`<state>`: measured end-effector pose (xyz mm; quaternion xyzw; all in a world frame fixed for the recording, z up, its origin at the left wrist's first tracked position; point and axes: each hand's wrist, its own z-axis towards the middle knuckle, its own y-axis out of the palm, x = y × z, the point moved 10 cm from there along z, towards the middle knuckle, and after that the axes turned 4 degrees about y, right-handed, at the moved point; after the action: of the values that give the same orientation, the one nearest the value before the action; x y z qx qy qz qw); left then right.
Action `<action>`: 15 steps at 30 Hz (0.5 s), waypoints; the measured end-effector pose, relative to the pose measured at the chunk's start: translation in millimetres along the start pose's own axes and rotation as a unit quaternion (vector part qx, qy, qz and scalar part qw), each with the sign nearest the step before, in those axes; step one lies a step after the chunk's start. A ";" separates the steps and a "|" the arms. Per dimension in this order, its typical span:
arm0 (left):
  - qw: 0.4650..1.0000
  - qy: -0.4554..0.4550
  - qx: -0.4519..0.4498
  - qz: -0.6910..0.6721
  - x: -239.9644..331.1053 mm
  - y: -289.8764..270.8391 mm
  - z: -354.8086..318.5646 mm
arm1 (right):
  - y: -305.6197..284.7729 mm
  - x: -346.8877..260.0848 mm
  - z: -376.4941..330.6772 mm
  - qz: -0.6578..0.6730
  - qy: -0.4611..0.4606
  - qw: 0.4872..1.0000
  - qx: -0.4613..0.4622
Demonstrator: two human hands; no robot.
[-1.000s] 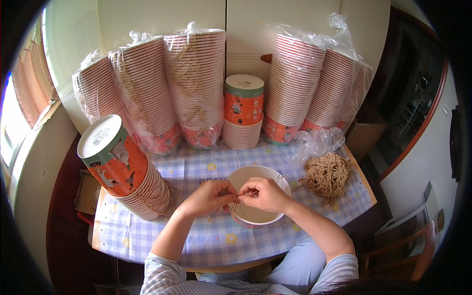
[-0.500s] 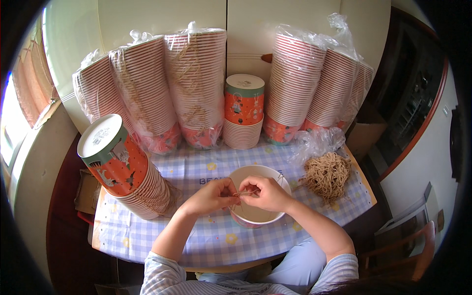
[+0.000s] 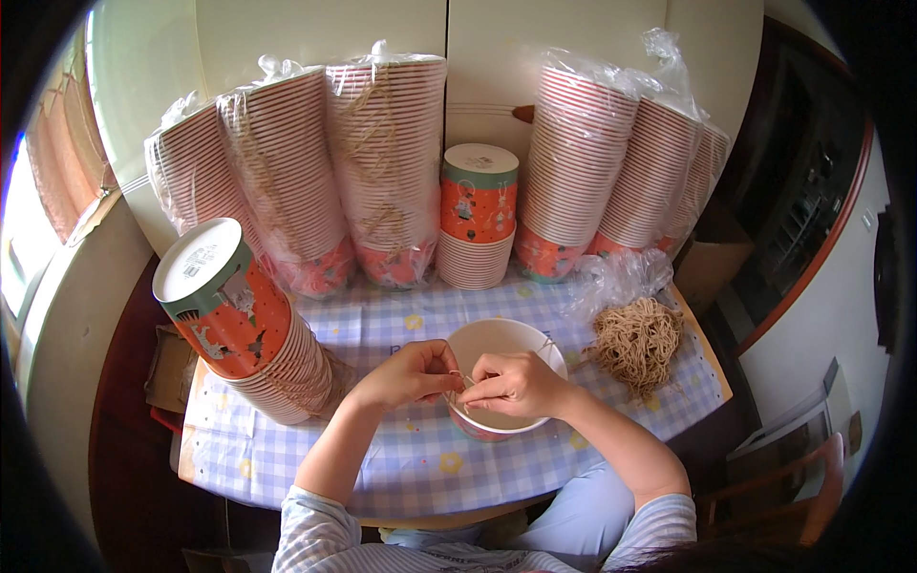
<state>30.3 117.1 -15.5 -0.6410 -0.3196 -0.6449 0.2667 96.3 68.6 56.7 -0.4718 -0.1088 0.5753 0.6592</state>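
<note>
Both grips are pinched shut on a thin piece of twine (image 3: 465, 380) at the near rim of the white paper bowl (image 3: 497, 349): the left hand (image 3: 409, 371) closes over it from the person's left, the right hand (image 3: 516, 382) from the right, knuckles nearly touching. Against the two earlier views almost nothing has moved; the hands stay at the same spot on the rim and only the fingers seem to have drawn a little closer together, so the fiddling with the twine looks to be still under way, the bowl unmoved.

Largest about them are the bagged stacks of striped paper bowls (image 3: 382, 162) standing along the wall, and a further stack (image 3: 244, 315) lying tilted at the left of the worktop (image 3: 420, 468), which wears a blue checked cloth. A short upright stack (image 3: 478, 215) stands behind the bowl. Just right of the bowl lies a tangled heap of twine (image 3: 635, 344) beside a crumpled clear bag (image 3: 616, 282).
</note>
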 end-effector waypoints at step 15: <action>0.989 0.045 0.038 0.132 13.0 -1.7 -6.6 | 7.9 41.5 -7.1 0.065 0.200 0.978 0.006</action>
<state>24.2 114.1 -2.5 -0.6369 -0.2442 -0.6196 0.3882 109.0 99.9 30.4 -0.5794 0.0595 0.5113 0.6319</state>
